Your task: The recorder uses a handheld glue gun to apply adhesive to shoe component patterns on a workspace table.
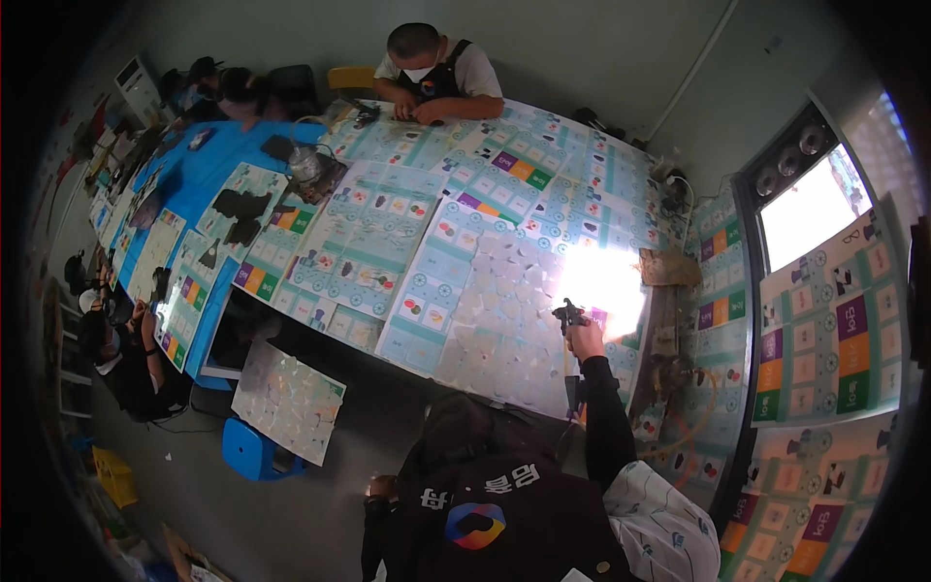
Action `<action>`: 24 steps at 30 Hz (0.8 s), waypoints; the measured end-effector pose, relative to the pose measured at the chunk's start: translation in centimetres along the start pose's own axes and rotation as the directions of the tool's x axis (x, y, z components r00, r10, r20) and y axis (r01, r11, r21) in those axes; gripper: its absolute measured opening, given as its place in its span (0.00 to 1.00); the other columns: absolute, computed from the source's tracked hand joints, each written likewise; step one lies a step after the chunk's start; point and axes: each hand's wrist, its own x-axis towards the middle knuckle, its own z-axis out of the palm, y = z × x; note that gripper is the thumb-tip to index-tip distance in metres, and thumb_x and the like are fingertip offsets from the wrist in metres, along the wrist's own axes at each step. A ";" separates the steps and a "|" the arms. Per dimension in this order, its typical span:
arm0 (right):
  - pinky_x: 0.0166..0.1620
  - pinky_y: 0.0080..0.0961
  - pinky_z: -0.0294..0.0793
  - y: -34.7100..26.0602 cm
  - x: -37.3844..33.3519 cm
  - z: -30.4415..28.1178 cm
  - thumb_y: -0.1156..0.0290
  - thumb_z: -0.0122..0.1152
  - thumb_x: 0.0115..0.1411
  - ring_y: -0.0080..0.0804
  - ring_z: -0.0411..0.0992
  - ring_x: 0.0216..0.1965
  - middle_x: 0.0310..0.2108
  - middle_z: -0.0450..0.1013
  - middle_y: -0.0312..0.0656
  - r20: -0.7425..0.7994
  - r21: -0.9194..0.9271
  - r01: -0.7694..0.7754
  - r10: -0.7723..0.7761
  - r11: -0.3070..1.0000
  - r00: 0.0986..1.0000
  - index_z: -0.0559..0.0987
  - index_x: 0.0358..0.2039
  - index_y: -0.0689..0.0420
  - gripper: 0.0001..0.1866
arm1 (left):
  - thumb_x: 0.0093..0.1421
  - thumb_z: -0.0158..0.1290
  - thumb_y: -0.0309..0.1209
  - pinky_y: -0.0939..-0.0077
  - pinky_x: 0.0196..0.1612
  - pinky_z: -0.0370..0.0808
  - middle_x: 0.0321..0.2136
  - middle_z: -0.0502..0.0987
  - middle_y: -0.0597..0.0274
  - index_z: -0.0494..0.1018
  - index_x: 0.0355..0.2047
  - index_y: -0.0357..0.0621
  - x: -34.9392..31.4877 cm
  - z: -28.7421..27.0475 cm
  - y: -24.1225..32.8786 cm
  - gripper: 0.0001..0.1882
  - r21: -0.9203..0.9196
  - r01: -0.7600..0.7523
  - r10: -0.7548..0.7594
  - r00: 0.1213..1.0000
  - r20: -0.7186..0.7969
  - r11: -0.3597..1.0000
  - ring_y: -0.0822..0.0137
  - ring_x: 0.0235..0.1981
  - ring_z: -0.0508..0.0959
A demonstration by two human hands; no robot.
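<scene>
Over the right part of the table, my right hand (pixel 585 341) grips a small dark pistol-shaped tool (pixel 566 312); its exact kind is too small to tell. A slim dark part shows below that hand, near the table's front edge. Many pale, roundish flat pieces (pixel 504 308) are spread in rows on a sheet to the left of the tool. Bright light washes out the sheet just beyond it. My left hand (pixel 384 487) is low beside my body, away from the table, and its fingers cannot be made out.
Printed sheets with coloured blocks cover the table (pixel 412 339). Across it a masked person (pixel 441 82) works with both hands. A blue stool (pixel 254 451) with a piece-covered board (pixel 291 393) stands at left. More people sit along a blue-covered table (pixel 247 145). A bright window (pixel 815 209) is at right.
</scene>
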 end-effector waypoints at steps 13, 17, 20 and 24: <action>0.12 0.22 0.56 -1.5 -2.7 -2.2 0.73 0.47 0.42 0.26 0.61 0.08 0.09 0.63 0.39 -0.074 0.192 -0.009 0.023 0.981 0.997 0.70 0.16 0.63 0.06 | 0.42 0.55 0.37 0.61 0.42 0.72 0.35 0.75 0.57 0.74 0.36 0.49 0.2 0.7 -1.0 0.18 -0.001 -0.114 0.113 0.987 -0.114 0.993 0.55 0.39 0.74; 0.14 0.24 0.59 -0.5 -2.3 -4.5 0.72 0.47 0.42 0.29 0.62 0.09 0.09 0.64 0.40 -0.085 0.113 -0.087 0.097 0.990 0.992 0.70 0.14 0.63 0.08 | 0.45 0.52 0.37 0.60 0.41 0.72 0.33 0.76 0.55 0.74 0.34 0.48 -0.1 0.0 0.6 0.15 0.082 0.003 -0.003 1.000 0.005 0.997 0.54 0.36 0.75; 0.14 0.25 0.60 0.5 -1.5 -4.6 0.72 0.47 0.41 0.30 0.62 0.09 0.09 0.65 0.41 -0.098 0.111 -0.085 0.096 0.990 0.991 0.70 0.15 0.63 0.08 | 0.46 0.51 0.37 0.60 0.42 0.72 0.34 0.76 0.54 0.74 0.34 0.48 0.5 -0.8 1.2 0.14 0.172 0.001 -0.018 0.995 0.096 0.985 0.53 0.36 0.75; 0.13 0.24 0.57 -0.2 -1.5 -4.2 0.73 0.46 0.41 0.28 0.61 0.09 0.09 0.63 0.40 -0.118 0.078 -0.053 0.062 0.996 0.991 0.69 0.14 0.62 0.06 | 0.48 0.51 0.38 0.60 0.45 0.70 0.37 0.75 0.53 0.73 0.37 0.48 1.4 0.9 -1.5 0.16 0.035 -0.067 0.065 0.997 0.049 0.997 0.54 0.41 0.73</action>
